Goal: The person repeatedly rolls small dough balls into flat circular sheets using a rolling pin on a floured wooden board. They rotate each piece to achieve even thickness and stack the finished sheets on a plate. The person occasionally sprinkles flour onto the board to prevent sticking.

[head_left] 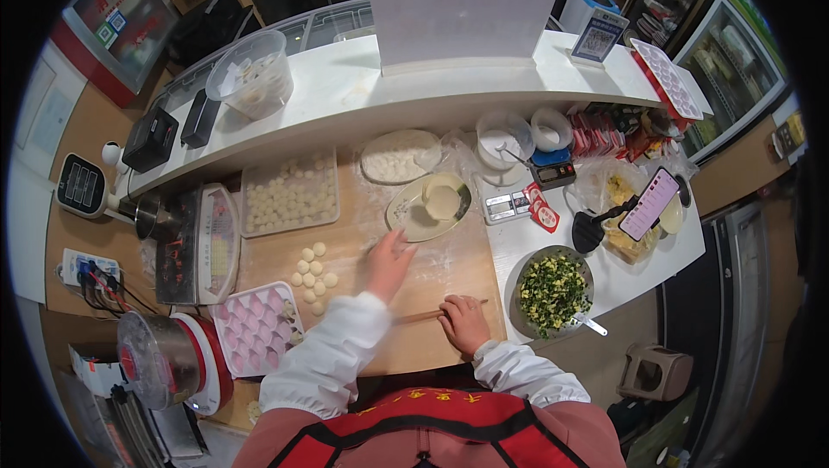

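Observation:
My left hand [390, 262], slightly blurred, reaches over the floured board with its fingers stretched toward the near rim of an oval plate [406, 220]. Round dough wrappers [441, 202] lie stacked on that plate. Near the board's front edge, the fingers of my right hand [465, 325] curl over a thin wooden rolling pin [419, 317], which lies slanted on the wood. A loose group of small dough pieces [314, 280] rests left of my left hand. Beyond them, a clear rectangular tub [289, 228] holds many more dough balls.
A bowl of chopped green and yellow filling [554, 293] with a spoon stands at the right. A pink moulded tray [256, 330] and a red mixer [207, 364] are at the left. Behind the board are a flour dish [400, 157], a scale [508, 205] and a phone on a stand [650, 205].

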Tool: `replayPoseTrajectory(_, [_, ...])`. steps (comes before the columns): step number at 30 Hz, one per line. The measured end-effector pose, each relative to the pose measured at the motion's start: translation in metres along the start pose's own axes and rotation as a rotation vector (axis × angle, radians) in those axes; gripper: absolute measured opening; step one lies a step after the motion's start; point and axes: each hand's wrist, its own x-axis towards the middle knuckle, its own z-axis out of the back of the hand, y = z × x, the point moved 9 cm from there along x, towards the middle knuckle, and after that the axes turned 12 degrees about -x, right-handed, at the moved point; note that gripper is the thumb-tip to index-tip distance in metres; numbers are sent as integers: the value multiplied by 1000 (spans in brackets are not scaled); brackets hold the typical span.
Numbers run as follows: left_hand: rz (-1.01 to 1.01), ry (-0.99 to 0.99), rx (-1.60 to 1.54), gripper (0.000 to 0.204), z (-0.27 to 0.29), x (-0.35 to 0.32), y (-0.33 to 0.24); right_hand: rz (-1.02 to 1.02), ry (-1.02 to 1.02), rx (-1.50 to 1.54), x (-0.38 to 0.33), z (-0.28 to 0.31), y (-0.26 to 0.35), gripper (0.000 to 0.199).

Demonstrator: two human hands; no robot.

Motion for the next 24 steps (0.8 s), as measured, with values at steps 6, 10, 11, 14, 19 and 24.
replayPoseTrajectory(6, [-70,117,474,24,35,-69,51,19,-39,11,5,7,-3,27])
replayPoseTrajectory(10, [-295,261,523,22,25,-111,42,-56,-71,4,16,10,-17,23])
replayPoseTrajectory(11, [-236,237,487,21,28,-110,44,-98,-77,-7,18,10,-22,22])
replayPoseTrajectory(14, [-146,186,442,19,30,-84,42,-64,-75,-50,25,11,-21,21])
replayPoseTrajectory(19, [-233,-4,316,17,27,32,17,-36,-55,-97,27,10,-16,28])
replayPoseTrajectory(24, [-130,3,388,21,5,141,22,-32,-50,-120,26,8,-17,30])
